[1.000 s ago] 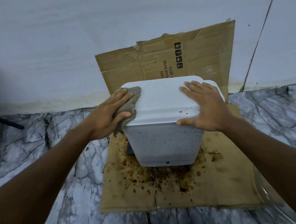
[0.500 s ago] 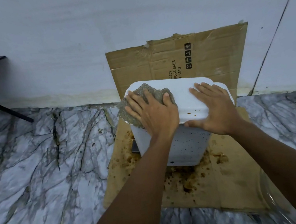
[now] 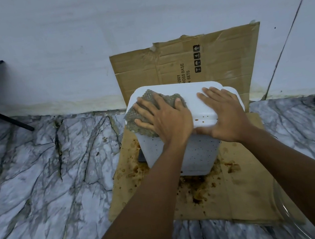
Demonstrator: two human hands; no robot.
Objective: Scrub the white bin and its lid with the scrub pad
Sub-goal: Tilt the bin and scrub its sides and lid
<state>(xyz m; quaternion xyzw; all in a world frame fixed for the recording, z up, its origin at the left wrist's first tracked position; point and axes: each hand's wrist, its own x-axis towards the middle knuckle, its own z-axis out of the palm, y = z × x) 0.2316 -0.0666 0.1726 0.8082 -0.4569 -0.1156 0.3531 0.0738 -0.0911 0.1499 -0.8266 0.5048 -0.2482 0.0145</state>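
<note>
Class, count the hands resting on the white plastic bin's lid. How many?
2. The left hand presses the grey scrub pad onto the white plastic bin's lid at its left; the right hand lies flat at its right.

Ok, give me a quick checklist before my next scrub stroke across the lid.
1. Scrub pad flat on the lid under the left hand: ok.
2. Right hand pressing the lid to steady it: ok.
3. Lid closed on the white bin: ok at the front; back edge cannot tell.
4. Lid free of stains: not ok, brown spots near its front edge.
5. Bin's front wall clean: not ok, dark specks.
6. Cardboard under the bin: ok, though stained.
</note>
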